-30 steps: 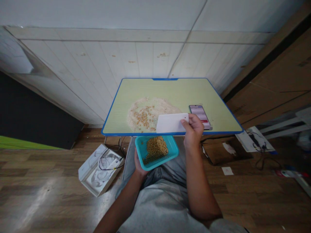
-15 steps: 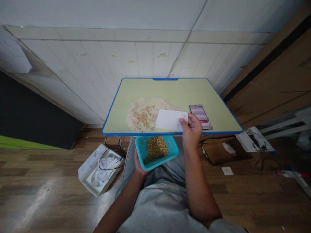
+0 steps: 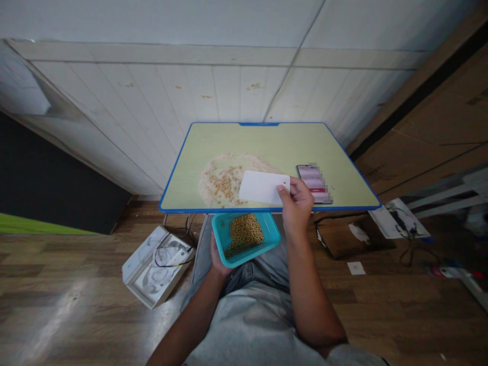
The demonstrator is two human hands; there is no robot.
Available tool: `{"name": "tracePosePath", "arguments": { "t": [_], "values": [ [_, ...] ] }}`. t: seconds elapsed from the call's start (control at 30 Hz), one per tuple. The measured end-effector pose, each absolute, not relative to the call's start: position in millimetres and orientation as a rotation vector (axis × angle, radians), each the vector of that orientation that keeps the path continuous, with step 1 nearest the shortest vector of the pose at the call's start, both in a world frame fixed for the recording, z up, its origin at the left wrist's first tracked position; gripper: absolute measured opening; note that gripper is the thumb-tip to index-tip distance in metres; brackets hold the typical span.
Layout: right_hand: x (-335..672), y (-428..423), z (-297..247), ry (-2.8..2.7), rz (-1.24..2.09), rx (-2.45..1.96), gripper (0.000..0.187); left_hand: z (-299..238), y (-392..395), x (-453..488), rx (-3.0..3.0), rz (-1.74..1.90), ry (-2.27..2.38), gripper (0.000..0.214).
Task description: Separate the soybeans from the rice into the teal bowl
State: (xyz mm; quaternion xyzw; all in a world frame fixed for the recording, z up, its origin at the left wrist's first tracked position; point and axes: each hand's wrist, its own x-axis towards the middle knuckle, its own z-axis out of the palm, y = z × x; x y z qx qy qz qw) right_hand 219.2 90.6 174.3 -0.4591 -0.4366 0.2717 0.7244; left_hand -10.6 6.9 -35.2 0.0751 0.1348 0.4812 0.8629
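Observation:
My right hand (image 3: 297,201) pinches the right end of a flat white plastic card (image 3: 263,187) with a small hole near its edge. The card is over the right part of a spread of rice (image 3: 253,162), beside scattered soybeans (image 3: 224,185) on the folding table (image 3: 229,134). Below the table's front edge, my left hand (image 3: 219,258) holds a turquoise plastic tub (image 3: 272,229) from its left side and underneath; some fingers are hidden. Inside the tub lies a heap of soybeans (image 3: 246,231), mostly toward its middle and lower left.
A phone (image 3: 314,184) lies on the table to the right of my right hand. On the floor at left stands an open white box (image 3: 158,269) with cables. A cardboard box (image 3: 351,236) and a white panel with cords (image 3: 400,218) are at right.
My right hand has moved slightly left with the white card, bringing it closer to the soybeans on the table. My left hand and the tub stay in place.

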Motion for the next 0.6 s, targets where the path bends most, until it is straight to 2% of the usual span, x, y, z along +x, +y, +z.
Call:
{"name": "tracePosePath", "arguments": {
  "t": [0.33,0.6],
  "values": [
    [220.8,88.8,175.1,-0.968,0.649,-1.041,0.022,-36.6,7.1,-9.8,0.182,1.021,0.226,0.07],
    [220.3,87.8,175.2,-0.976,0.679,-1.006,0.021,-33.8,7.5,-10.3,0.178,1.016,0.206,0.078]
  ]
}}
